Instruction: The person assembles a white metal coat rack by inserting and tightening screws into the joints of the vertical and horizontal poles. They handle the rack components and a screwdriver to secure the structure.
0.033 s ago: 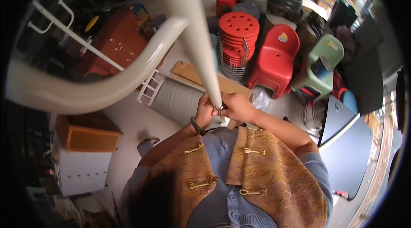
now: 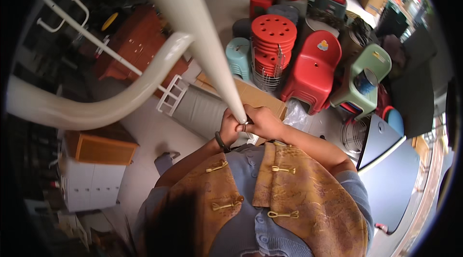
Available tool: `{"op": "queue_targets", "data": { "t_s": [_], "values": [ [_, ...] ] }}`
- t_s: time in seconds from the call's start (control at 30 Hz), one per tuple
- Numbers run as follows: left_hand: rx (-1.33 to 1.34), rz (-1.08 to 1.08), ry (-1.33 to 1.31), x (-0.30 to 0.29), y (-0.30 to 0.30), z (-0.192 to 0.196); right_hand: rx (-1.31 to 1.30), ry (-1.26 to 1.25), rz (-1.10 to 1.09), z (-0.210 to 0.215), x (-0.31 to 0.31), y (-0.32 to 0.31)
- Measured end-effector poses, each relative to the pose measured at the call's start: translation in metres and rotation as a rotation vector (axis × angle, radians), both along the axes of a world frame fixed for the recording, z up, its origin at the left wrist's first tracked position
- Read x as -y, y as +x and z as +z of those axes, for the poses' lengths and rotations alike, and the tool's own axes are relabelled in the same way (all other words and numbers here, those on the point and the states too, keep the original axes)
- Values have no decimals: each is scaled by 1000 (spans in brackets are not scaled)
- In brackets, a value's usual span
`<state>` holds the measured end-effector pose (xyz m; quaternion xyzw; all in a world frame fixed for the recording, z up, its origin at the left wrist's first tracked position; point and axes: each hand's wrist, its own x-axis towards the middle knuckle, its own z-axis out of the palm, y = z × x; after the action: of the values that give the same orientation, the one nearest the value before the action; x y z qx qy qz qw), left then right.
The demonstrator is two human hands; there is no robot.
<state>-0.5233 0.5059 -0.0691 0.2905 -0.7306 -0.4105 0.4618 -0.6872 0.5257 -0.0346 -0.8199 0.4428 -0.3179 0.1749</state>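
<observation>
Both hands meet in front of my chest around the thin lower end of a cream-white pole (image 2: 212,59). The pole rises toward the camera and widens, and a curved cream arm (image 2: 106,105) branches off it to the left. My left hand (image 2: 227,130), with a dark band on its wrist, wraps the pole's end from the left. My right hand (image 2: 264,122) closes over the same end from the right, touching the left hand. The very tip of the pole is hidden inside my fingers.
Beyond the hands stand a stack of red stools (image 2: 272,40), a red child's chair (image 2: 313,69) and a green one (image 2: 362,77). A cardboard sheet (image 2: 258,98) and white rack (image 2: 171,95) lie below. A wooden box (image 2: 99,148) and white cabinet (image 2: 89,187) are at left, a dark board (image 2: 390,160) at right.
</observation>
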Motion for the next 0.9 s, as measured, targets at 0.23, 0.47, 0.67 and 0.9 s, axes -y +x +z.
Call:
{"op": "queue_targets", "data": {
  "t_s": [0.23, 0.47, 0.67, 0.9],
  "values": [
    [-531, 405, 295, -44, 10, -39, 243, 205, 336, 6, -11, 31],
    [-627, 782, 367, -92, 59, -18, 429, 450, 622, -5, -53, 69],
    [-804, 648, 547, -134, 207, -12, 394, 531, 584, -39, -56, 141],
    [-762, 509, 775, -170, 304, -1, 407, 320, 670, -17, -45, 309]
  ]
}}
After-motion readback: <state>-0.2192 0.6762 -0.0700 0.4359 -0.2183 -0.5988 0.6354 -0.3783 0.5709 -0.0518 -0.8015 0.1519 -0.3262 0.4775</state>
